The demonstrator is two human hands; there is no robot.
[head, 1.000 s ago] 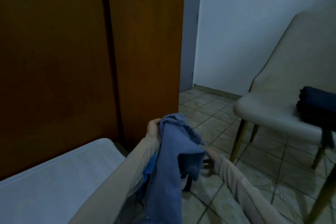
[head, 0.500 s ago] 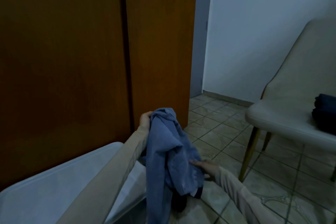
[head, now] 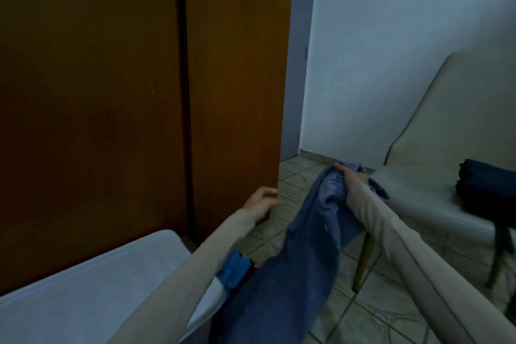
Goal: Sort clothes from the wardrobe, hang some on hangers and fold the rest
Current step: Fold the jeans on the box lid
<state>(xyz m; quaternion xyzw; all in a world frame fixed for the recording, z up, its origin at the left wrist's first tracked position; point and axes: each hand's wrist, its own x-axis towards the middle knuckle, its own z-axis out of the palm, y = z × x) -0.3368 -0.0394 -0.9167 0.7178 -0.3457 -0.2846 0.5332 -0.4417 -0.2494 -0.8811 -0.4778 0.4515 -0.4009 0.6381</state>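
A blue denim garment (head: 304,260) hangs bunched from my right hand (head: 350,176), which grips its top end in front of the chair. The cloth drapes down between my two arms toward the bottom of the view. My left hand (head: 262,201) is at the lower right edge of the brown wardrobe door (head: 237,92), fingers and thumb curled at that edge. The wardrobe doors are closed, so its inside is hidden. A brighter blue cloth (head: 234,271) shows under my left forearm.
A white mattress (head: 83,288) fills the lower left, close to the wardrobe. A beige chair (head: 435,148) stands at the right with a folded dark navy pile (head: 485,187) on its seat. Tiled floor (head: 371,313) lies between them.
The denim garment passed from my left hand to my right hand, which lifted it toward the chair. My left hand let go and moved to the wardrobe door's edge.
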